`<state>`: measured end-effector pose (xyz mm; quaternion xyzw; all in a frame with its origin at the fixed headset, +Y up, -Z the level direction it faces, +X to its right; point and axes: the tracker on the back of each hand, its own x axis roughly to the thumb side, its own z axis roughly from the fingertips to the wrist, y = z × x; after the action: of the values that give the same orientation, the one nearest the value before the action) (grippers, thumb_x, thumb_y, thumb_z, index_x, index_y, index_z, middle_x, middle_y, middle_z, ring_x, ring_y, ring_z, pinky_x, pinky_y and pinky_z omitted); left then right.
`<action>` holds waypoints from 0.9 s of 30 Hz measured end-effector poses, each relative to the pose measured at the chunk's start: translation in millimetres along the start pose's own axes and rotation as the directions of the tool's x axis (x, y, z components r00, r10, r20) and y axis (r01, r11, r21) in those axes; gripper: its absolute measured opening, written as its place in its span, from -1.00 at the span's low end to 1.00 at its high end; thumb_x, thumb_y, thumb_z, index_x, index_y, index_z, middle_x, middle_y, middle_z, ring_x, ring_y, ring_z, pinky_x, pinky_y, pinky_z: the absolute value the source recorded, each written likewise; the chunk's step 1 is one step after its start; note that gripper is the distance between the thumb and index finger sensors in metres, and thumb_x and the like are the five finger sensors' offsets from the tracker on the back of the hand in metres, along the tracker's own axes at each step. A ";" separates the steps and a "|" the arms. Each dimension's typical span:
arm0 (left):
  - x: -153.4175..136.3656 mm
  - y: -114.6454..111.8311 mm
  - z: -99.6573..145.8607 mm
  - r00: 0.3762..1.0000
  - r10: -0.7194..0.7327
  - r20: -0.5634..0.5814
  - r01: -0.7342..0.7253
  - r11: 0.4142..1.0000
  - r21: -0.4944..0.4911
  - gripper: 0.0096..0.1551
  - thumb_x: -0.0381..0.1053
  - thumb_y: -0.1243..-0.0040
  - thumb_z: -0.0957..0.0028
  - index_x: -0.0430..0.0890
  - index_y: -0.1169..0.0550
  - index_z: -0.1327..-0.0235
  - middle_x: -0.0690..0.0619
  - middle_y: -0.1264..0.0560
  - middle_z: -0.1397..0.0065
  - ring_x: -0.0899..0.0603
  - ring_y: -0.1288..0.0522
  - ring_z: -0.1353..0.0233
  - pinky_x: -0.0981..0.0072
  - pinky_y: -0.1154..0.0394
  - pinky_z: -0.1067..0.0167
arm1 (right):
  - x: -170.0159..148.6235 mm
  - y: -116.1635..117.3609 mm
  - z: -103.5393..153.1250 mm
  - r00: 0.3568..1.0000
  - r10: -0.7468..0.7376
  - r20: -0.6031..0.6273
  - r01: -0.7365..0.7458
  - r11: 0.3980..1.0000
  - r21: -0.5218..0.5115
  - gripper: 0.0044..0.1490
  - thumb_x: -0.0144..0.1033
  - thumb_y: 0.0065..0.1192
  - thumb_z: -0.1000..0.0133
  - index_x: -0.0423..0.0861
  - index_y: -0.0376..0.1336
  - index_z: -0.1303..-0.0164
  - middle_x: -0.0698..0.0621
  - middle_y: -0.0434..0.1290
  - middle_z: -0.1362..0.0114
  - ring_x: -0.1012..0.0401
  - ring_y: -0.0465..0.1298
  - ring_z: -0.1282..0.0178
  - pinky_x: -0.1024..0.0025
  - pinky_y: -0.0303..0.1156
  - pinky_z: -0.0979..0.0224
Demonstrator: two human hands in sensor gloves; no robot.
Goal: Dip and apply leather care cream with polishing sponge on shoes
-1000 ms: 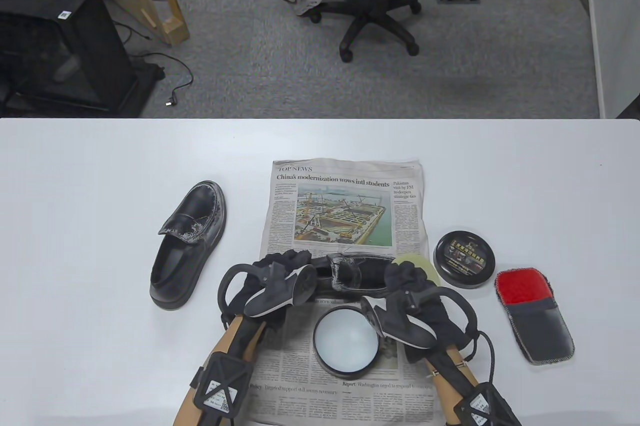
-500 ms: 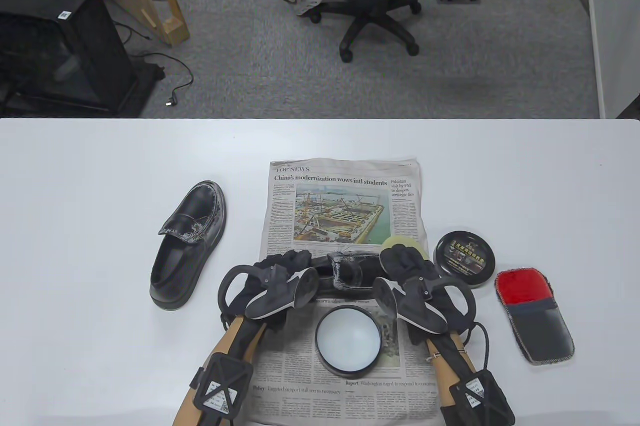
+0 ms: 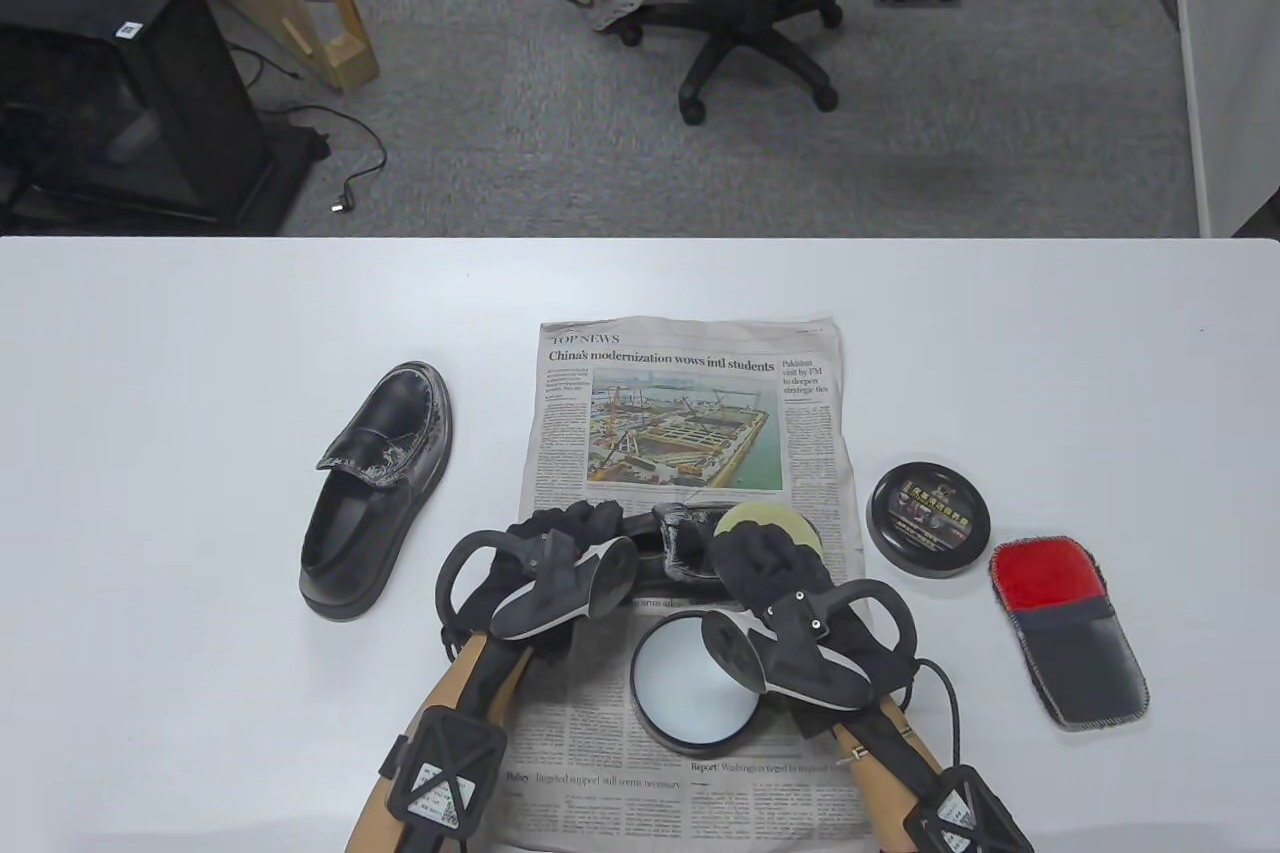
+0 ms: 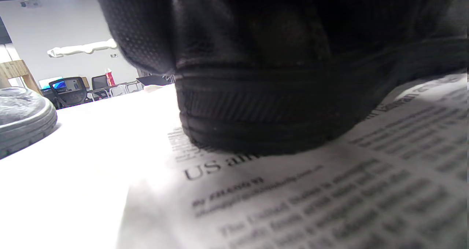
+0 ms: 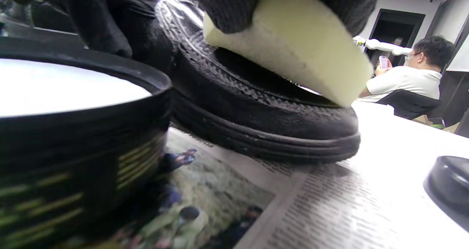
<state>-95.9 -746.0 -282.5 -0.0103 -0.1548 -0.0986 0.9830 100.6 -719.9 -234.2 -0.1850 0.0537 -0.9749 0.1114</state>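
right hand (image 3: 775, 558) pinches sponge (image 5: 289, 40) over shoe (image 5: 263, 120); left hand (image 3: 560, 543) steadies shoe, grip unclear; applying step; next, press and rub.

Shoe (image 3: 680, 538) on newspaper mostly hidden beneath both gloved hands; left wrist view shows only its blurred heel (image 4: 263, 109), top cut off.

Open table (image 3: 200, 313) lies beyond the newspaper (image 3: 690, 373) and far left. Obstacles: a spare shoe (image 3: 380, 483) left of the paper; lid (image 3: 930, 518) and mitt (image 3: 1068, 633) close together on the right. The cream tin (image 3: 690, 688) sits just beside the worked shoe (image 5: 263, 124), leaving a narrow gap
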 end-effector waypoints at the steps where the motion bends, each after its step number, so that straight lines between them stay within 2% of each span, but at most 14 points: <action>1: 0.2 -0.1 -0.2 1.000 0.000 0.000 0.000 1.000 0.000 0.03 0.49 -0.21 0.28 0.13 -0.38 -0.54 0.05 -0.55 -0.53 -0.13 -0.54 -0.42 0.06 -0.53 -0.31 | -5.0 5.0 -2.5 0.999 -0.024 -0.024 0.024 1.000 -0.005 -0.36 -0.31 0.03 -0.30 0.14 -0.01 -0.59 0.08 0.18 -0.68 0.03 0.32 -0.67 0.10 0.34 -0.58; 4: 0.6 0.0 0.1 1.000 -0.003 -0.004 0.003 1.000 0.003 0.03 0.49 -0.21 0.27 0.12 -0.39 -0.53 0.04 -0.55 -0.53 -0.13 -0.55 -0.41 0.06 -0.54 -0.30 | -20.8 21.7 -9.3 0.993 -0.014 -0.116 0.017 0.999 0.029 -0.35 -0.30 0.01 -0.30 0.16 -0.06 -0.60 0.10 0.14 -0.70 0.06 0.27 -0.69 0.08 0.31 -0.59; 8: 1.0 0.1 0.5 1.000 -0.007 -0.008 0.007 1.000 0.009 0.03 0.50 -0.20 0.27 0.12 -0.39 -0.54 0.04 -0.56 -0.52 -0.12 -0.55 -0.41 0.06 -0.55 -0.29 | -34.0 30.6 -12.1 0.981 0.064 -0.184 -0.054 0.997 0.062 -0.35 -0.30 0.02 -0.29 0.14 -0.05 -0.59 0.07 0.16 -0.68 0.04 0.31 -0.65 0.19 0.36 -0.56; 13: 1.4 0.3 0.7 1.000 -0.009 -0.018 0.009 1.000 0.005 0.03 0.50 -0.20 0.26 0.11 -0.39 -0.54 0.03 -0.56 -0.51 -0.13 -0.56 -0.39 0.06 -0.55 -0.27 | -30.2 21.4 -2.6 0.968 0.205 -0.147 -0.182 0.971 0.154 -0.34 -0.31 0.07 -0.28 -0.01 0.01 -0.60 -0.07 0.26 -0.61 0.01 0.47 -0.52 0.24 0.49 -0.45; 15: 1.3 0.4 0.8 1.000 -0.007 -0.018 0.007 1.000 0.005 0.03 0.50 -0.20 0.26 0.11 -0.39 -0.53 0.03 -0.56 -0.51 -0.13 -0.56 -0.39 0.06 -0.55 -0.27 | -23.5 12.9 3.5 0.971 0.215 -0.107 -0.193 0.964 0.184 -0.34 -0.31 0.08 -0.28 -0.06 0.03 -0.61 -0.10 0.30 -0.59 0.00 0.50 -0.48 0.25 0.52 -0.42; 17: 1.4 0.1 0.8 1.000 -0.005 -0.016 0.005 1.000 0.006 0.02 0.50 -0.20 0.27 0.12 -0.40 -0.53 0.03 -0.56 -0.51 -0.13 -0.56 -0.40 0.06 -0.55 -0.28 | -17.6 6.6 7.8 0.980 0.189 -0.068 -0.175 0.969 0.174 -0.35 -0.31 0.09 -0.28 -0.03 0.05 -0.60 -0.09 0.31 -0.59 0.00 0.50 -0.49 0.24 0.52 -0.43; 21: 1.1 -0.2 -0.2 1.000 0.007 -0.003 -0.007 1.000 0.005 0.02 0.49 -0.22 0.27 0.12 -0.40 -0.52 0.04 -0.55 -0.53 -0.13 -0.55 -0.42 0.05 -0.54 -0.31 | -8.5 -1.5 8.5 0.999 0.047 -0.018 -0.046 0.996 0.071 -0.37 -0.31 0.07 -0.28 0.06 0.05 -0.60 -0.01 0.27 -0.64 0.01 0.42 -0.58 0.19 0.44 -0.51; 25: 1.0 -0.5 -0.4 1.000 0.010 0.004 -0.010 1.000 0.001 0.01 0.48 -0.22 0.28 0.13 -0.40 -0.52 0.05 -0.54 -0.54 -0.13 -0.54 -0.44 0.04 -0.53 -0.33 | -17.3 11.5 -3.2 0.995 -0.059 -0.076 0.060 0.998 0.008 -0.38 -0.31 0.04 -0.29 0.14 0.02 -0.58 0.07 0.20 -0.67 0.03 0.32 -0.65 0.14 0.34 -0.57; 27: 1.0 -0.7 -0.4 1.000 0.013 0.006 -0.013 1.000 0.003 0.01 0.48 -0.22 0.28 0.13 -0.40 -0.52 0.06 -0.55 -0.54 -0.12 -0.54 -0.44 0.05 -0.53 -0.33 | -24.0 20.1 -7.9 0.991 -0.059 -0.123 0.059 0.998 -0.003 -0.38 -0.30 0.03 -0.30 0.17 -0.01 -0.58 0.10 0.18 -0.68 0.06 0.29 -0.67 0.13 0.32 -0.58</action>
<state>-94.9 -747.0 -282.6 -0.0099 -0.1577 -0.0921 0.9831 123.4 -733.2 -252.7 -0.1262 0.0547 -0.9873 0.0790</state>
